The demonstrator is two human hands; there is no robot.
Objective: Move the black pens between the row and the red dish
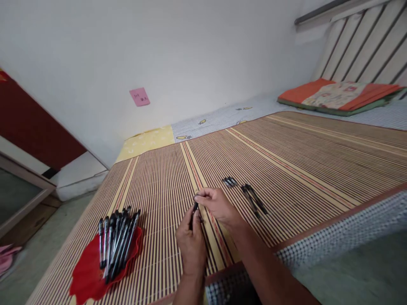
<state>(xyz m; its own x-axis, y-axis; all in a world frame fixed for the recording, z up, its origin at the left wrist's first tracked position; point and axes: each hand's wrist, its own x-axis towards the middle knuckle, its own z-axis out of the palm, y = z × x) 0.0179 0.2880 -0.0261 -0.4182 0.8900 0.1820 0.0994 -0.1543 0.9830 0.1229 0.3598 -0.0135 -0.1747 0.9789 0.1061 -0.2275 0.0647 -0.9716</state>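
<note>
My left hand (190, 243) and my right hand (218, 205) meet over a striped bamboo mat (286, 165), both closed on one black pen (194, 210) held between them. The right fingers pinch its upper end; the left hand wraps the lower part, which hides most of the pen. To the left, several black pens (116, 243) lie in a pile on a red leaf-shaped tray (85, 273). To the right of my hands lie two small pen caps (229, 182) and two loose black pens (254, 200) on the mat.
The mat covers a bed against a white wall with a pink note (139, 97). A folded orange blanket (337, 97) lies at the far right. The bed's checked edge (333, 237) drops to a grey floor (349, 275). A red cabinet (28, 123) stands at left.
</note>
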